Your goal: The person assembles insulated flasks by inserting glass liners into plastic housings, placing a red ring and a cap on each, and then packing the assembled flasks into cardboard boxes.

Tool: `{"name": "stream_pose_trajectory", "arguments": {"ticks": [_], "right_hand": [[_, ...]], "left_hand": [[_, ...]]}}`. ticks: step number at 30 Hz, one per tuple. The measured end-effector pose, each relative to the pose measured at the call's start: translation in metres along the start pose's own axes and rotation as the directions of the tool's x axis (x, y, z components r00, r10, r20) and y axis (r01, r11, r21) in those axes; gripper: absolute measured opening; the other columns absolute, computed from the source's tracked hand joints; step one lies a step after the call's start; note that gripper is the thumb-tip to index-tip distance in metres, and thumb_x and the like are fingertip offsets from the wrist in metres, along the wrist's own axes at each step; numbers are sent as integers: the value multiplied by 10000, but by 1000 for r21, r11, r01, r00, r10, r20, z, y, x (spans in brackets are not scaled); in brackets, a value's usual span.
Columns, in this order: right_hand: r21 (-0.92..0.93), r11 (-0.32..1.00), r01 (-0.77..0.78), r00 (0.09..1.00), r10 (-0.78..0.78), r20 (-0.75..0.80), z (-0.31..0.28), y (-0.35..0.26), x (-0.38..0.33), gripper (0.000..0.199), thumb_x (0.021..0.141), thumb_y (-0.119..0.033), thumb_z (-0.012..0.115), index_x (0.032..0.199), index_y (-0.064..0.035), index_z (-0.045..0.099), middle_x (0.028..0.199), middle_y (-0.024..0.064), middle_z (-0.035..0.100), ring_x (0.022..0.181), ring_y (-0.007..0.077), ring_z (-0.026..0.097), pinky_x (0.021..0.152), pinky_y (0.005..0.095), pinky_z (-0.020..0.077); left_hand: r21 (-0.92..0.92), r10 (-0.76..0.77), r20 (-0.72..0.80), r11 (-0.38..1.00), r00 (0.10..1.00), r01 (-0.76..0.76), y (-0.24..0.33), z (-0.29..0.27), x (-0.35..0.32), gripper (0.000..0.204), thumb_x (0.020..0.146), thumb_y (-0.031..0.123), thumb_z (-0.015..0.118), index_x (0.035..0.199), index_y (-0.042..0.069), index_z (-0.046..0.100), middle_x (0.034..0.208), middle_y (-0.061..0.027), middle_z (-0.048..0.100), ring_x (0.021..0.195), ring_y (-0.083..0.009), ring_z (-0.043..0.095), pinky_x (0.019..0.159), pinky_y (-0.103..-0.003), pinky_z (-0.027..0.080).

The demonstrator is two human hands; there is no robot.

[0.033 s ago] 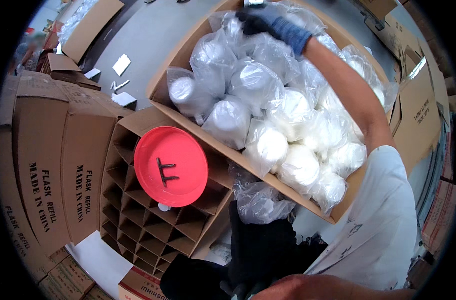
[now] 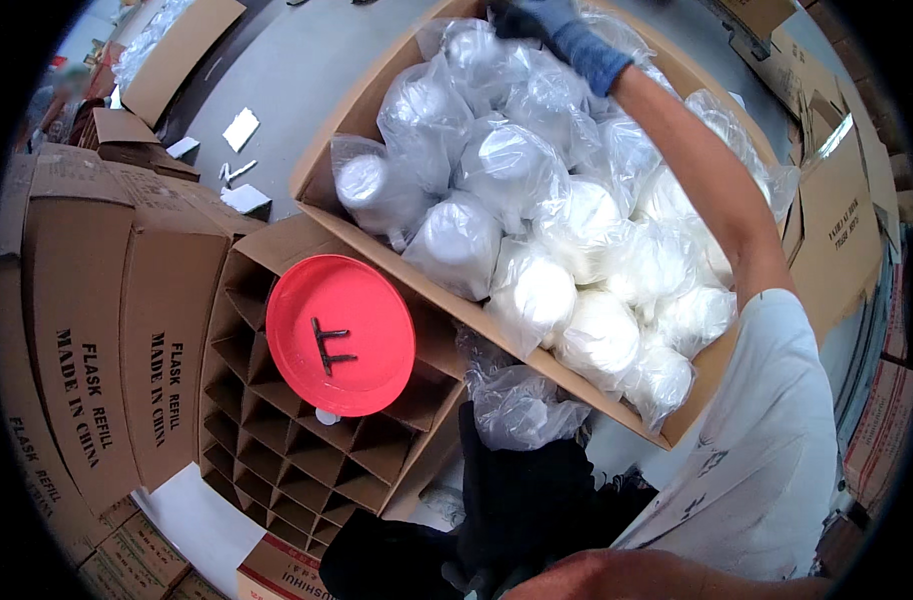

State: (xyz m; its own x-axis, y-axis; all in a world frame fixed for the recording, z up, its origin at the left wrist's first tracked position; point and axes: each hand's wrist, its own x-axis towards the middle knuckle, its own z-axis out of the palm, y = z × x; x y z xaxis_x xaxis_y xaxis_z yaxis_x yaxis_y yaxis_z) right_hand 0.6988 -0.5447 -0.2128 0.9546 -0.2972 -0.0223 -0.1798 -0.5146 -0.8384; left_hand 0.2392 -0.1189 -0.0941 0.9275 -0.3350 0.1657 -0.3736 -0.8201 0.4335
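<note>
My right hand (image 2: 547,25), in a blue-grey and black knitted glove, reaches over the far end of a large open cardboard box (image 2: 377,262). Motion and the upper edge of the view obscure its fingertips, so any grip cannot be made out. Inside the box lie several white rounded pieces in clear plastic bags (image 2: 537,290), some just below this hand. At the lower edge my left hand (image 2: 492,580), in a dark glove, rests low beside black trouser fabric. Shadow and the dark cloth mostly hide its fingers.
A red round dish (image 2: 362,300) with dark marks sits on a divided cardboard carton (image 2: 287,455). Closed brown cartons (image 2: 167,330) stand at left. A bagged item (image 2: 522,405) lies beside the box. White scraps (image 2: 242,130) are on the grey floor, flattened cardboard (image 2: 837,225) at right.
My right hand has shifted slightly up and right toward the far edge of the box. A white item showing beside it at the top is out of sight now.
</note>
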Motion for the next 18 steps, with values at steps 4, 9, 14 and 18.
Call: {"name": "stream_pose_trajectory", "arguments": {"ticks": [4, 9, 14, 18], "right_hand": [[366, 925, 103, 995, -91, -52, 81, 43, 8, 320, 886, -334, 549, 1096, -93, 570, 905, 72, 617, 789, 220, 599, 667, 346, 498], [-321, 944, -72, 993, 98, 63, 86, 117, 42, 312, 874, -319, 538, 1073, -86, 591, 981, 95, 599, 897, 248, 559, 785, 360, 454], [-224, 970, -96, 979, 133, 157, 105, 139, 53, 308, 863, -307, 529, 1055, -80, 607, 1043, 113, 584, 984, 271, 528, 880, 372, 418], [-283, 814, 507, 856, -437, 277, 80, 102, 37, 506, 749, -109, 667, 1224, -112, 490, 1110, 84, 595, 1004, 218, 564, 856, 340, 454]], "left_hand": [[87, -78, 58, 994, 995, 72, -15, 5, 1, 541, 748, 306, 672, 1251, 144, 558, 1288, -146, 472, 1204, -359, 405, 1046, -583, 210], [42, -83, 70, 996, 994, 80, -18, 0, 0, 541, 749, 294, 675, 1253, 140, 555, 1290, -149, 471, 1206, -361, 406, 1046, -577, 215], [46, -108, 75, 993, 991, 105, -21, -2, 1, 541, 751, 282, 679, 1255, 135, 552, 1291, -152, 470, 1207, -363, 407, 1047, -572, 221], [33, -95, 43, 995, 995, 93, -18, -14, -4, 541, 752, 272, 681, 1257, 132, 549, 1292, -155, 469, 1208, -364, 407, 1047, -568, 225]]}}
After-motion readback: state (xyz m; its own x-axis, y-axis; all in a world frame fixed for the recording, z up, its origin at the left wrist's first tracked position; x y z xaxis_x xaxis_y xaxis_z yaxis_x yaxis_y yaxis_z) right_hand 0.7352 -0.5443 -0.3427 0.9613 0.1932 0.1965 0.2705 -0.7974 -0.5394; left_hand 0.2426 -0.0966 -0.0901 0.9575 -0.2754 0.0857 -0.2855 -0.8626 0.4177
